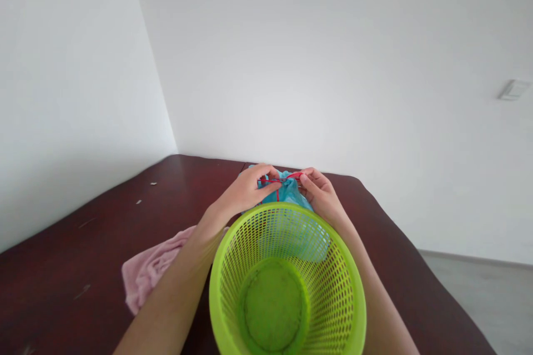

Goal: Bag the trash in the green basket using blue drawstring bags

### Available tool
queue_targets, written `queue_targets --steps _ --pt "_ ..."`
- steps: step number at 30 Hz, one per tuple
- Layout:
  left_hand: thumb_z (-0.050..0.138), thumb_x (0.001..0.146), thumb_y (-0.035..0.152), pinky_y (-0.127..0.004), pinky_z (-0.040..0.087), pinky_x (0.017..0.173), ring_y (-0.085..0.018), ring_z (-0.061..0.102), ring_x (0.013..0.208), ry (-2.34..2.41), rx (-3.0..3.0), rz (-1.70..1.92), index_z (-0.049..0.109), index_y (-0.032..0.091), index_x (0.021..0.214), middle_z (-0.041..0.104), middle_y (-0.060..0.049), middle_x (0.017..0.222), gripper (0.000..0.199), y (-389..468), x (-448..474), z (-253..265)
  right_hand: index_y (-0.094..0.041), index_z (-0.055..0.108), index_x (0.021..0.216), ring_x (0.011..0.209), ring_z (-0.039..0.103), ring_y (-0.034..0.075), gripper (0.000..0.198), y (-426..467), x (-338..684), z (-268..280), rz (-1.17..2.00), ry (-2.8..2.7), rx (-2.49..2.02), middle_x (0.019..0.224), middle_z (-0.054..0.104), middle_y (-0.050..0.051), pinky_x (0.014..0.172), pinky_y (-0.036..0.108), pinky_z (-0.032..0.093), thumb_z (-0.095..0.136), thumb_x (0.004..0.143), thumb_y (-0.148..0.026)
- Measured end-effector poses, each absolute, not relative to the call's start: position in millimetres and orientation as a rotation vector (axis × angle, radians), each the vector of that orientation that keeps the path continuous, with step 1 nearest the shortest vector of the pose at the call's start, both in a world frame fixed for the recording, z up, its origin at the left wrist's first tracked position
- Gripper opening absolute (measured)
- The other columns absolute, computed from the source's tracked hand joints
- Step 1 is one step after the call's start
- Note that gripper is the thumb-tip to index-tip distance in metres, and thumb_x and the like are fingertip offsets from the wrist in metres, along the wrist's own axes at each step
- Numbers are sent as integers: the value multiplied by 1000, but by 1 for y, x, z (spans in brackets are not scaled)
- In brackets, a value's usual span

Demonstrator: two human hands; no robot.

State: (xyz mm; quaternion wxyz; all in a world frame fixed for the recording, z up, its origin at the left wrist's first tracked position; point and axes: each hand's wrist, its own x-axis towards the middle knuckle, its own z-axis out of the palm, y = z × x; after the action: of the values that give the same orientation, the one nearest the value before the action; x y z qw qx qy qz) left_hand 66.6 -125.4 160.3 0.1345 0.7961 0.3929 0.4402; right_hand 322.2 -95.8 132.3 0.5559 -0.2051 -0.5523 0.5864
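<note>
A blue plastic bag point(291, 195) with a red drawstring point(272, 181) lies behind a green mesh basket point(272, 305). My left hand point(253, 184) is closed on the string at the left of the gathered bag neck. On the other side, the thumb and fingers of my right hand point(320, 191) pinch a red length of the same string. The basket's open top faces me, and nothing lies inside it. Through its mesh wall, the lower part of the bag shows faintly. Both forearms reach past the basket's sides.
A pink cloth point(154, 266) lies crumpled on the dark red-brown table point(83, 244), partly behind my left forearm. Small white scraps point(154, 183) dot the tabletop at the left. White walls meet behind the table, and a switch plate point(514, 90) is on the right wall.
</note>
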Motion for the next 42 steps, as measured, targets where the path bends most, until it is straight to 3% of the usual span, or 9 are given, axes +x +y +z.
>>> queue_targets --steps 4,9,13,17,25,32,34,38,42 --pt "82 113 38 -41 52 93 -26 74 103 1213 2319 1285 80 27 112 83 -5 116 11 -129 73 161 -32 78 125 92 76 17 57 -92 326 136 1128 -1177 -596 128 82 3 79 31 64 108 85 -59" --pt "81 114 39 -40 53 92 -26 75 104 1285 2324 1318 84 27 111 81 -7 119 13 -140 80 169 -27 75 92 57 43 10 39 -100 338 147 852 -1189 -592 75 61 -6 56 27 40 99 98 -58" --pt "78 116 44 -39 54 91 -26 74 102 1205 2378 1268 86 26 103 80 -6 113 23 -143 83 171 -27 88 106 82 71 18 35 -110 336 152 1046 -1519 -570 101 84 4 75 33 59 97 100 -61" --pt "78 116 40 -40 54 96 -26 75 104 1136 2406 1213 85 26 104 84 -6 113 20 -140 85 168 -28 89 108 99 79 22 46 -101 328 144 1204 -1608 -546 112 89 6 92 40 67 107 86 -63" --pt "89 104 48 -35 44 75 -21 63 81 1233 2272 1205 73 24 95 76 0 89 29 -144 78 172 -27 83 93 79 63 18 45 -84 329 128 1178 -1591 -584 87 76 0 75 32 54 105 85 -65" --pt "74 113 70 -31 41 67 -18 57 73 1112 2073 1236 73 23 91 69 -1 81 53 -138 74 172 -27 76 92 79 57 18 47 -77 326 124 1045 -1369 -618 88 69 -1 74 31 49 102 85 -66" --pt "77 111 70 -30 45 69 -17 58 74 1030 1993 1314 72 22 89 69 -1 83 53 -136 75 173 -28 73 90 76 54 17 47 -76 326 123 1005 -1336 -654 83 66 -2 70 30 46 101 84 -65" --pt "96 99 63 -31 59 88 -20 70 100 771 1776 1452 74 22 96 78 -7 120 46 -144 76 180 -27 70 89 72 52 16 48 -70 328 117 1022 -1238 -730 83 67 -3 67 29 42 100 81 -63" --pt "102 95 62 -27 57 72 -15 64 77 629 1586 1369 73 25 107 72 -1 96 49 -159 71 186 -27 67 88 71 52 14 50 -63 330 111 1067 -1125 -783 82 66 -4 66 28 43 102 75 -60"
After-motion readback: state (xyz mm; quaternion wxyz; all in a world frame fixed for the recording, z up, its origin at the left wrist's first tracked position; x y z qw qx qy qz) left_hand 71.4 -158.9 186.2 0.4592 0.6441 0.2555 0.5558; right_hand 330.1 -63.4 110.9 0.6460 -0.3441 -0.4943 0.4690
